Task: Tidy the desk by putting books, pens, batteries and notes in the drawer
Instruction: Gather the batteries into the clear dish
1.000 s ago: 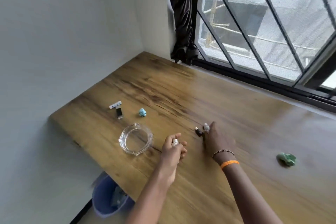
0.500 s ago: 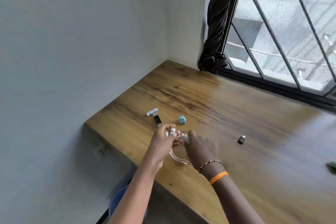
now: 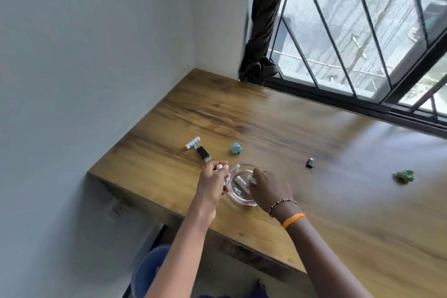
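A clear glass dish [image 3: 235, 197] sits near the front edge of the wooden desk [image 3: 278, 128]. One white battery [image 3: 242, 182] lies inside it. My left hand [image 3: 214, 182] is curled round another white battery just left of the dish's rim. My right hand [image 3: 268, 189] reaches over the dish from the right and pinches a small white battery at its fingertips. Farther left on the desk lie a white battery [image 3: 192, 143] and a black USB stick [image 3: 202, 153]. A crumpled blue note [image 3: 236, 148] lies behind the dish.
A small black adapter [image 3: 309, 162] and a crumpled green note [image 3: 404, 176] lie to the right. A blue bin [image 3: 147, 271] stands under the desk's front edge. A wall closes the left side; a barred window [image 3: 350, 31] and dark curtain [image 3: 262, 31] stand behind.
Both hands moved left from mid-desk to the glass dish. One battery now lies in the dish. The black adapter stayed behind on the desk at the right.
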